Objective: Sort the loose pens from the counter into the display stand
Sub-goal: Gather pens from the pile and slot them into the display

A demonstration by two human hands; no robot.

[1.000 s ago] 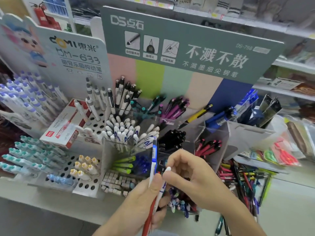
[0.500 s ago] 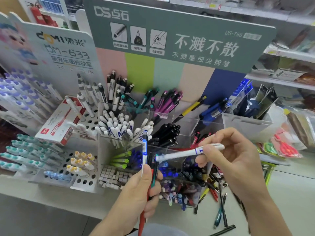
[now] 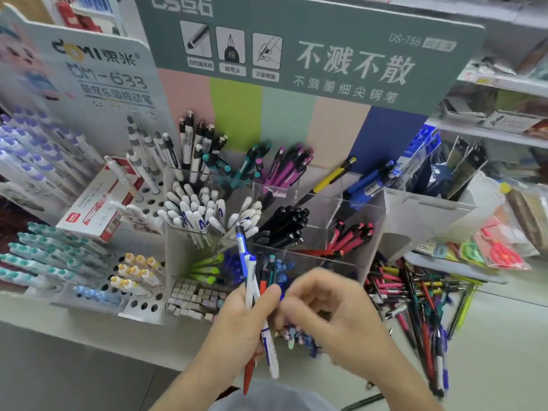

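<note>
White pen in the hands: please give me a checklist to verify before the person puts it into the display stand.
1. Left hand grips the bundle of pens, including the white pen: ok.
2. Right hand has hold of a pen: cannot tell, it is blurred.
3. Compartment of white pens found in the display stand: ok.
4. Space left in that compartment: cannot tell, it looks crowded.
5. Path from the hands to it is free: ok.
6. Loose pens remain on the counter: ok, more to sort.
</note>
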